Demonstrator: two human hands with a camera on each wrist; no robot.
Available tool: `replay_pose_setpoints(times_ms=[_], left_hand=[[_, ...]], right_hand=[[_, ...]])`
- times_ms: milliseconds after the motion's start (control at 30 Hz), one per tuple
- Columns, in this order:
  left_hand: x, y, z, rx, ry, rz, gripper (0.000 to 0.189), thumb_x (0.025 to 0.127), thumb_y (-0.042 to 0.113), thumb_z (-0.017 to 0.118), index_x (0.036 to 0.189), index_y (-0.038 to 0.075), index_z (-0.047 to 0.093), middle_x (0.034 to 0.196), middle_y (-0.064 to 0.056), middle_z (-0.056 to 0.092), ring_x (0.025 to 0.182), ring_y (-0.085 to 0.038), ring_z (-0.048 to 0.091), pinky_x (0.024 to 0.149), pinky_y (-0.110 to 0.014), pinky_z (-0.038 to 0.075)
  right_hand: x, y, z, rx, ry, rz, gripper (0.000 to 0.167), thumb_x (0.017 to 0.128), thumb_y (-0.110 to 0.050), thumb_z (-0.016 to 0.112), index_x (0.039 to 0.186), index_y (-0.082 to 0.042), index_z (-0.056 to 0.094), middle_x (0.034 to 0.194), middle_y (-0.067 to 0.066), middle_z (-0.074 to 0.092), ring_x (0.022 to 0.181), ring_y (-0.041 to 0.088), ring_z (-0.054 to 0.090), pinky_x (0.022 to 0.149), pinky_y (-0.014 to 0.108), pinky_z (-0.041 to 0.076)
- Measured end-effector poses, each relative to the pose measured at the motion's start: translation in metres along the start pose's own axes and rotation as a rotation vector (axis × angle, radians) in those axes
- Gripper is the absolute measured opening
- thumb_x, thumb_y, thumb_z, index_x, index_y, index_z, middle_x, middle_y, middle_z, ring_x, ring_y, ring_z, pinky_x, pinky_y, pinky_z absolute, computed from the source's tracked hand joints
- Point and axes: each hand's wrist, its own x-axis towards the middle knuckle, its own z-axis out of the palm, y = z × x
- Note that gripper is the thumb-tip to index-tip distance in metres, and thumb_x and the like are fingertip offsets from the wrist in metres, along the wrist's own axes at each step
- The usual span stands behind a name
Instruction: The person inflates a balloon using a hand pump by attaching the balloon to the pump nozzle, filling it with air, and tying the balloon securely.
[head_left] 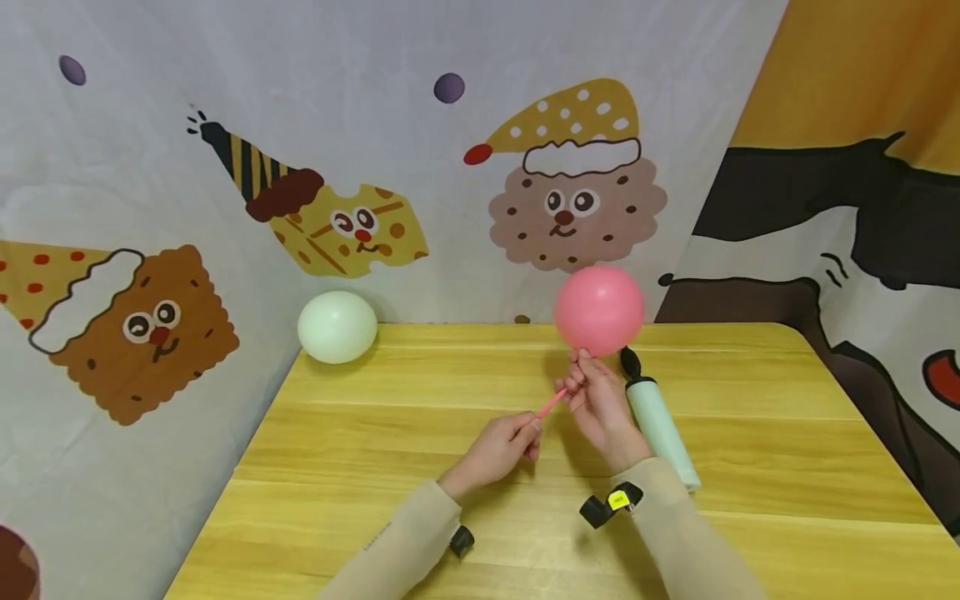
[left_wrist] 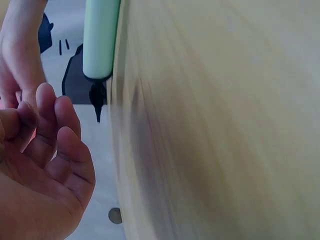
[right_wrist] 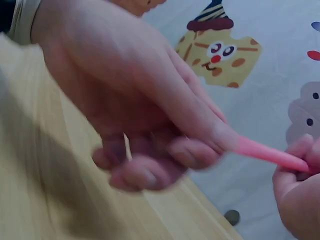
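Note:
An inflated pink balloon [head_left: 600,307] stands above the right hand [head_left: 602,407], whose fingers and thumb pinch it at the base of its neck. Lower and to the left, the left hand [head_left: 497,450] pinches the free end of the neck between thumb and fingers. Between both hands the pink neck [right_wrist: 272,155] is pulled out long and thin, as the right wrist view shows closely. In the left wrist view, the left hand's other fingers [left_wrist: 75,160] are bent loosely and hide most of the neck.
Just right of the right forearm, a pale green hand pump [head_left: 663,429] with a black nozzle lies on the wooden table [head_left: 360,467]. A pale green inflated balloon [head_left: 337,327] rests at the table's back left corner. A cartoon-printed cloth [head_left: 465,225] hangs behind.

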Motion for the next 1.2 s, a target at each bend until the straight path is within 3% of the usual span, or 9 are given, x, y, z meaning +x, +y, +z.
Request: replay_pose_setpoints(times_ms=[133, 267, 533, 633, 733, 833, 1000, 1100, 1200], left_hand=[[0.000, 0.004, 0.004, 0.001, 0.007, 0.015, 0.037, 0.113, 0.021, 0.046, 0.087, 0.002, 0.065, 0.071, -0.002, 0.066, 0.063, -0.020, 0.058, 0.056, -0.019, 0.038], [0.000, 0.009, 0.008, 0.001, 0.028, 0.026, 0.038, 0.113, 0.021, 0.045, 0.085, 0.004, 0.064, 0.067, 0.005, 0.061, 0.058, -0.008, 0.052, 0.054, -0.019, 0.037], [0.001, 0.010, 0.007, 0.049, 0.047, 0.032, 0.032, 0.110, 0.019, 0.049, 0.089, 0.004, 0.066, 0.070, -0.003, 0.065, 0.055, -0.002, 0.048, 0.053, -0.020, 0.041], [-0.001, 0.007, -0.002, 0.078, 0.098, 0.041, 0.026, 0.109, 0.017, 0.051, 0.094, 0.004, 0.068, 0.076, -0.005, 0.067, 0.058, -0.004, 0.050, 0.054, -0.020, 0.044], [-0.001, 0.007, -0.013, 0.119, 0.175, 0.119, 0.018, 0.109, 0.019, 0.054, 0.103, 0.006, 0.066, 0.089, -0.003, 0.066, 0.074, -0.008, 0.057, 0.064, -0.023, 0.052], [0.000, 0.009, -0.023, 0.231, 0.235, 0.270, 0.012, 0.107, 0.018, 0.059, 0.112, 0.007, 0.060, 0.109, -0.005, 0.062, 0.098, -0.016, 0.060, 0.084, -0.030, 0.056], [0.006, 0.012, -0.033, 0.575, 0.330, 0.508, 0.028, 0.098, 0.016, 0.073, 0.119, 0.005, 0.057, 0.139, -0.012, 0.052, 0.129, -0.027, 0.052, 0.109, -0.045, 0.045], [0.009, 0.013, -0.036, 0.769, 0.348, 0.585, 0.034, 0.094, 0.017, 0.077, 0.121, 0.007, 0.059, 0.148, -0.015, 0.048, 0.139, -0.032, 0.045, 0.111, -0.051, 0.042], [0.011, 0.013, -0.037, 0.928, 0.323, 0.598, 0.042, 0.093, 0.021, 0.079, 0.128, 0.008, 0.059, 0.156, -0.015, 0.042, 0.149, -0.035, 0.034, 0.114, -0.059, 0.036]], right_hand=[[0.000, 0.009, 0.006, 0.075, -0.051, 0.018, 0.028, 0.115, -0.025, 0.036, 0.101, -0.010, 0.054, 0.066, -0.006, 0.034, 0.060, 0.009, 0.024, 0.058, 0.019, 0.028], [-0.001, 0.018, 0.009, 0.005, -0.073, 0.018, 0.028, 0.115, -0.023, 0.037, 0.098, -0.010, 0.055, 0.063, -0.008, 0.031, 0.058, 0.008, 0.018, 0.053, 0.018, 0.021], [-0.003, 0.019, 0.010, -0.347, -0.029, 0.016, 0.027, 0.112, -0.024, 0.048, 0.096, -0.006, 0.061, 0.061, -0.008, 0.032, 0.050, 0.005, 0.028, 0.047, 0.018, 0.024], [-0.004, 0.014, 0.005, -0.533, -0.007, 0.009, 0.029, 0.111, -0.025, 0.050, 0.100, -0.002, 0.063, 0.061, -0.007, 0.034, 0.048, 0.005, 0.028, 0.046, 0.019, 0.025], [-0.005, 0.010, -0.001, -0.743, -0.016, 0.013, 0.032, 0.112, -0.026, 0.050, 0.104, 0.002, 0.064, 0.061, -0.006, 0.036, 0.049, 0.006, 0.029, 0.046, 0.021, 0.027], [-0.004, 0.009, -0.006, -0.939, -0.044, -0.007, 0.035, 0.112, -0.024, 0.049, 0.106, 0.006, 0.066, 0.059, -0.005, 0.036, 0.049, 0.009, 0.030, 0.046, 0.023, 0.027], [-0.002, 0.008, -0.010, -1.210, -0.109, -0.079, 0.032, 0.110, -0.018, 0.050, 0.099, 0.004, 0.069, 0.064, -0.002, 0.039, 0.060, 0.014, 0.035, 0.056, 0.029, 0.031], [-0.002, 0.008, -0.009, -1.315, -0.165, -0.090, 0.032, 0.110, -0.018, 0.049, 0.096, 0.002, 0.070, 0.069, 0.000, 0.041, 0.065, 0.016, 0.037, 0.061, 0.032, 0.033], [-0.002, 0.010, -0.009, -1.380, -0.213, -0.082, 0.033, 0.110, -0.016, 0.048, 0.096, 0.003, 0.071, 0.068, 0.002, 0.044, 0.065, 0.016, 0.038, 0.060, 0.030, 0.036]])
